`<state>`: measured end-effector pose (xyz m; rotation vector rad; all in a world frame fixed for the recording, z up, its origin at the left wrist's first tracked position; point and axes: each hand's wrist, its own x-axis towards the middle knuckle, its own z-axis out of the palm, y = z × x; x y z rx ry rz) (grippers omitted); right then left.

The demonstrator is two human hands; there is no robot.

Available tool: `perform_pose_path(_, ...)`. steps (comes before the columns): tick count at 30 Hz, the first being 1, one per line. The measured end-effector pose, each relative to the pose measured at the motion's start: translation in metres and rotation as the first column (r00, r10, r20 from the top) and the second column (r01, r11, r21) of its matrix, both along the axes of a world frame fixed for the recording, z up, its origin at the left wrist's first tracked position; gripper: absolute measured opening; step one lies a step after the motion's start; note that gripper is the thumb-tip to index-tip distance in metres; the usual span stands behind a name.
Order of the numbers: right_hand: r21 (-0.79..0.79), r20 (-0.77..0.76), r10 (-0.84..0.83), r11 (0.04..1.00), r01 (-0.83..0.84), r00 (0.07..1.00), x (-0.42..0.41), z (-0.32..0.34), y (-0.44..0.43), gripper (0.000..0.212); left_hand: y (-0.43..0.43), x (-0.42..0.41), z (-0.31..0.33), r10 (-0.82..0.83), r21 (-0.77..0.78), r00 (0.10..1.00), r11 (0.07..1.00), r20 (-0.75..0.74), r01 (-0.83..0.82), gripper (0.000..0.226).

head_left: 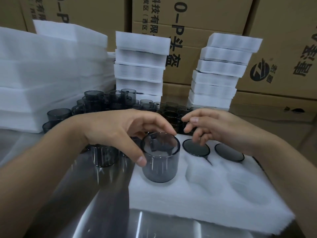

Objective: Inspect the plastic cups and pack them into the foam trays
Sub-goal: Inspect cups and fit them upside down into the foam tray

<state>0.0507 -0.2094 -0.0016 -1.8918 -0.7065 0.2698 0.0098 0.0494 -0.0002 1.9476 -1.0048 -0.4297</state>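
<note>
Head view looks down on a white foam tray with round pockets (197,200), which lies at lower right of the frame on a shiny steel table (82,194). The left hand (120,131) reaches in from the left edge and pinches the rim of a smoky grey translucent plastic cup (161,162) between thumb and curled fingers. This cup stands upright, mouth up, at the tray's left end, its base meeting the foam; how deep it sits in a pocket cannot be told. The right hand (219,127) comes in from the right edge with its fingers loosely bent and apart, holding nothing, its tips above the tray's far row. In that far row two grey cups (229,152) sit sunk in their pockets, so that only their dark round tops show. Right of the held cup, two pockets in the near row (202,176) show bare foam. Under the left wrist another grey cup (103,156) stands on the steel, just left of the tray. Behind the hands, at the centre of the frame, is a crowd of loose grey cups (106,100), some stacked on others. Farther back rise two stacks of white foam trays (139,66), with a broad pile of white foam sheets (42,74) at upper left and brown printed cardboard boxes (283,48) across the top.
</note>
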Motion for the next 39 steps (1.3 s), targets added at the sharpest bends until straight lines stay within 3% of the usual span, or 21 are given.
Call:
perform_pose_path(6, -0.226, 0.028, 0.217, 0.952, -0.206, 0.976, -0.027, 0.004, 0.019, 0.036, -0.006, 0.005, -0.004, -0.092, 0.073, 0.994, 0.993, -0.052, 0.096, 0.063)
perform_pose_path(12, -0.188, -0.027, 0.194, 0.963, -0.195, 0.981, -0.024, -0.001, 0.019, 0.034, -0.004, 0.004, -0.005, -0.077, -0.003, 0.993, 0.997, -0.088, 0.077, 0.066)
perform_pose_path(17, -0.223, 0.002, 0.188, 0.957, -0.183, 0.982, -0.024, -0.003, 0.021, 0.028, 0.002, 0.003, -0.003, -0.027, 0.075, 0.996, 0.997, -0.085, 0.033, 0.052)
perform_pose_path(20, -0.24, 0.025, 0.174, 0.957, -0.163, 0.984, -0.025, -0.003, 0.022, 0.037, 0.002, 0.003, -0.001, 0.009, 0.141, 0.997, 0.99, -0.082, 0.003, 0.051)
perform_pose_path(25, -0.251, 0.021, 0.174, 0.954, -0.164, 0.984, -0.026, -0.003, 0.022, 0.038, 0.004, 0.004, 0.0, 0.025, 0.184, 0.996, 0.983, -0.081, -0.01, 0.07)
perform_pose_path(30, -0.23, 0.005, 0.162, 0.96, -0.157, 0.987, -0.024, -0.003, 0.021, 0.041, 0.009, 0.004, 0.0, 0.106, 0.136, 0.994, 0.985, -0.023, -0.102, 0.048)
perform_pose_path(39, -0.284, 0.068, 0.159, 0.95, -0.134, 0.985, -0.027, -0.005, 0.027, 0.047, 0.008, 0.001, 0.003, 0.183, 0.315, 0.982, 0.93, 0.046, -0.188, 0.062)
